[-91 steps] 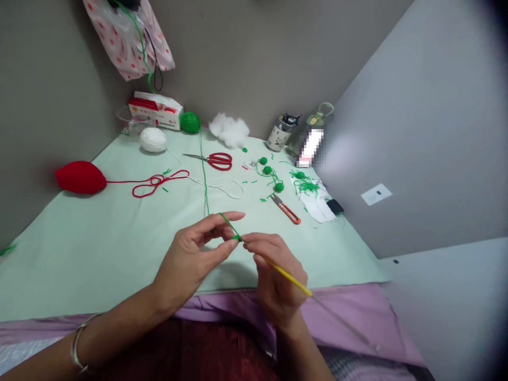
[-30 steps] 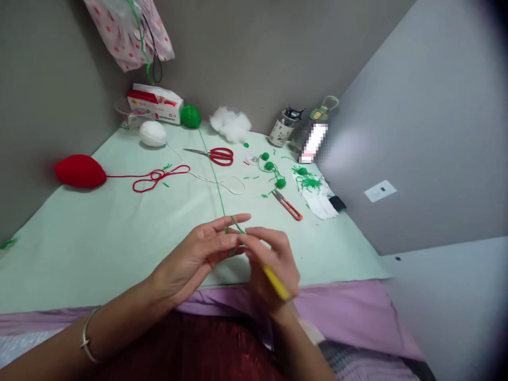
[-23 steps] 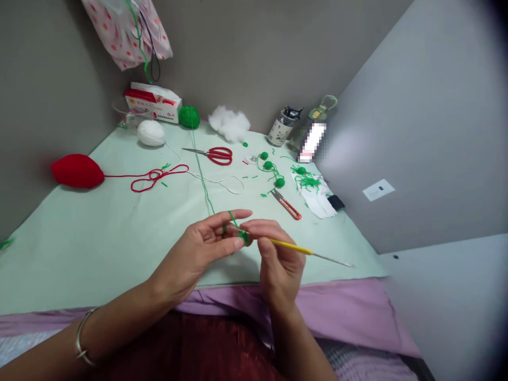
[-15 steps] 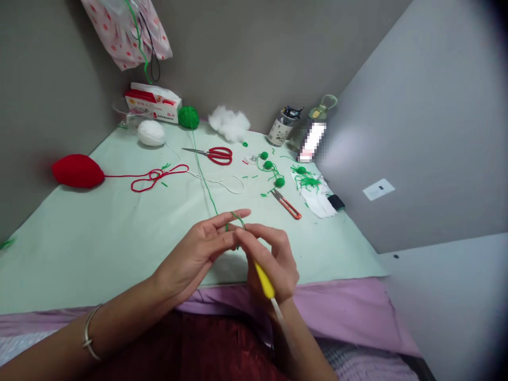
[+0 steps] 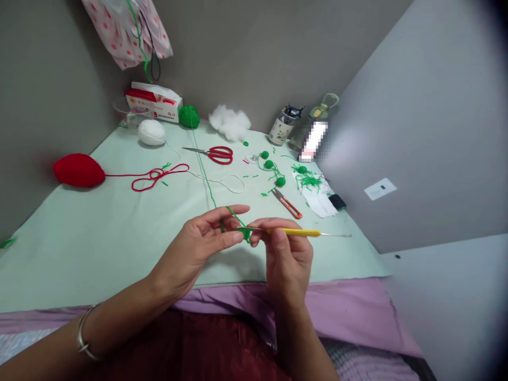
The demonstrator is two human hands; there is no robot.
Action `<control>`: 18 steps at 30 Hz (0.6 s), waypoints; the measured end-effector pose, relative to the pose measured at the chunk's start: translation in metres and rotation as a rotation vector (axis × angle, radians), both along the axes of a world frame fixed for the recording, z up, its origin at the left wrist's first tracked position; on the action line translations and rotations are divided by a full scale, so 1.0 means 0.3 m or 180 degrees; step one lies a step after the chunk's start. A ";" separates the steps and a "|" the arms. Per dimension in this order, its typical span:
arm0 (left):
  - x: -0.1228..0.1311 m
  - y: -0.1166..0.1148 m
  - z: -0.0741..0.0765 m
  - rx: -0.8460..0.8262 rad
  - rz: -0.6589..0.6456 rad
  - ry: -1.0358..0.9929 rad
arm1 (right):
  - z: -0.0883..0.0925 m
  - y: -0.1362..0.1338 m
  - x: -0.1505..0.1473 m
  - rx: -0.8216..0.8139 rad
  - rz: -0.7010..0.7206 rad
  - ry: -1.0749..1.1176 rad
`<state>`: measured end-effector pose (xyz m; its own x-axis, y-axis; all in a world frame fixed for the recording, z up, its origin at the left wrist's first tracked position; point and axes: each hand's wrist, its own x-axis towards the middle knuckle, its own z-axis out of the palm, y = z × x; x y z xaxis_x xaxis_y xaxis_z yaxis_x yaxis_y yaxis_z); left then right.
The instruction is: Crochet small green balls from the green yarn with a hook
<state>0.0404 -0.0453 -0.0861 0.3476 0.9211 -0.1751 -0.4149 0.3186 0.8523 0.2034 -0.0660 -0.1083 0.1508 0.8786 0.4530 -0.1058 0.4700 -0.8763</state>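
Above the near part of the pale green table cover (image 5: 119, 238), the two hands meet at one small piece of work. The left hand (image 5: 194, 241) pinches a green crocheted piece (image 5: 245, 233) between thumb and fingers, its index finger stretched rightward with green yarn (image 5: 204, 172) over it. The right hand (image 5: 289, 256) grips the yellow handle of a hook (image 5: 298, 232), thumb on the near side; the hook lies nearly level, its left end at the piece. Whether that end sits inside a loop is too small to tell.

The piece looks very light, soft and floppy, likely to give under pressure, so a pinch close to the hook should steady it best. The hook seems stiff and light, its thin metal ends perhaps slippery; the thick yellow handle is the surer hold.

Farther out, the yarn leads to a green ball (image 5: 189, 117) at the far side. Red-handled scissors (image 5: 219, 155) lie right of that strand, with white stuffing (image 5: 229, 123) beyond. To the right are small green balls (image 5: 269, 164) and orange snips (image 5: 289, 204); to the left, red yarn (image 5: 79, 170) and a white ball (image 5: 151, 132).
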 end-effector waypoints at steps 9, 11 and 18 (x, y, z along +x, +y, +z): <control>-0.011 -0.003 0.001 0.0270 0.0107 0.0311 | 0.031 -0.037 0.020 0.0576 -0.0402 -0.1188; -0.012 -0.007 0.000 0.0352 0.0170 0.0426 | 0.027 -0.044 0.018 0.0944 -0.0474 -0.1604; -0.006 -0.001 -0.007 -0.0272 -0.0103 -0.0197 | -0.017 -0.048 -0.004 0.1510 -0.1141 -0.2749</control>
<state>0.0387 -0.0457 -0.0881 0.3895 0.8919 -0.2298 -0.4540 0.4030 0.7946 0.2023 -0.0804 -0.1133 -0.1715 0.5505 0.8170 0.6814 0.6652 -0.3052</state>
